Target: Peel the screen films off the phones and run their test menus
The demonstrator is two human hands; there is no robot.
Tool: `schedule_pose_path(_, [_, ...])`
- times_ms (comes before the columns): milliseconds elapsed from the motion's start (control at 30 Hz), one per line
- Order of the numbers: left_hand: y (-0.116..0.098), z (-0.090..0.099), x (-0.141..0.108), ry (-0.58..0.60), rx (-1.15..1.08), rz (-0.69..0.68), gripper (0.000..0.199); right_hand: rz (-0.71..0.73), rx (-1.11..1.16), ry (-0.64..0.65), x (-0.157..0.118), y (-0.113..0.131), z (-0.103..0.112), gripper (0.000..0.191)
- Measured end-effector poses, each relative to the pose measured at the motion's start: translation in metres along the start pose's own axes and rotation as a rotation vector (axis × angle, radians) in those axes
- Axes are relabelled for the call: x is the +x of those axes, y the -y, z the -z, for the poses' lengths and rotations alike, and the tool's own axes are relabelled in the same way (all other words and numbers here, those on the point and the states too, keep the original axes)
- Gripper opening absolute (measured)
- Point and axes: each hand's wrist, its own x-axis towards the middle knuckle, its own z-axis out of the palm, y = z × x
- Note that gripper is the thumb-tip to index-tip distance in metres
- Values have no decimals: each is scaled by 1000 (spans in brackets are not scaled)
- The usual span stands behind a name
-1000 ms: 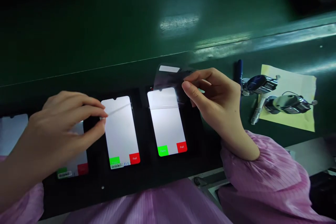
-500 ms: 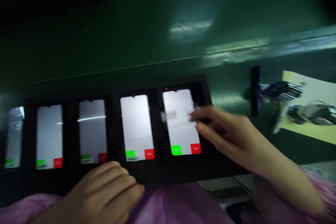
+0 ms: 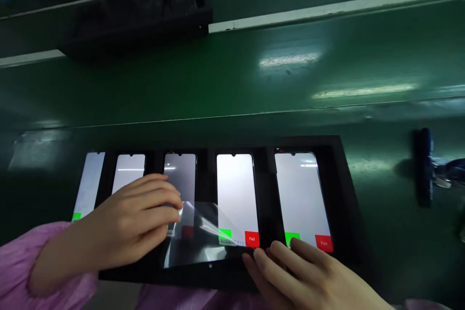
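My left hand [image 3: 136, 218] is closed, its fingertips pinching a clear plastic film [image 3: 198, 232]. The film stretches to the right over the lower ends of the dim middle phone [image 3: 187, 179] and the bright white phone [image 3: 236, 189]. At the film's right end, my right hand [image 3: 301, 273] has its fingers curled, thumb and index at the film's corner by the red "Fail" box. Those fingertips are partly hidden. Next to this hand, the rightmost phone [image 3: 301, 193] shows a white screen with green and red boxes, the green one partly covered.
A black tray [image 3: 348, 203] holds several phones in a row, including two at the left [image 3: 89, 184], [image 3: 129, 167]. At right lies a dark blue roller tool [image 3: 424, 167]. A long black box [image 3: 145, 14] stands at the back of the green bench [image 3: 163, 87].
The view has shifted, revealing the black box. My right hand has moved from the rightmost phone's middle to below its lower edge. Film now spans between my hands; my left hand has risen over the phones.
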Motion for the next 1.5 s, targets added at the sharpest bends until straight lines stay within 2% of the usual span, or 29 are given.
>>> schedule_pose_path(67, [16,-2,8,-26,-38,-30,27,9,-8,-22,4,-3,-2,26])
schedule_pose_path(133, [29,-4,11,-70,-1,-4,28,18,-6,-27,10,-9,-3,29])
schedule_pose_path(267, [50,-4,4,-125,357,258,27,1,76,2,30,-35,-7,25])
schedule_pose_path(367, [59,-7,0,-99,481,373,33,-206,343,-57,50,-62,-15,19])
schedule_pose_path(467, [62,-12,5,-139,485,387,28,-543,643,-220,67,-81,-19,12])
schedule_pose_path(533, [61,-13,9,-165,490,372,24,-711,746,-326,73,-86,-17,14])
schedule_pose_path(633, [56,-11,12,-159,505,350,23,-789,769,-432,73,-85,-12,19])
schedule_pose_path(833, [53,-11,12,-149,521,320,20,-801,790,-476,62,-78,-10,19])
schedule_pose_path(1100, [60,-8,13,-159,438,348,30,-844,824,-420,56,-70,-8,24])
schedule_pose_path(1267, [64,-9,20,-209,381,382,20,-841,780,-386,54,-62,-8,23])
schedule_pose_path(1367, [59,-11,22,-261,398,374,15,-872,746,-355,50,-55,-8,23])
schedule_pose_path(1433, [45,-12,14,-276,374,340,11,-869,727,-249,45,-50,-5,21])
schedule_pose_path(1500, [23,-15,-3,-225,239,260,12,-751,720,3,39,-42,-1,18])
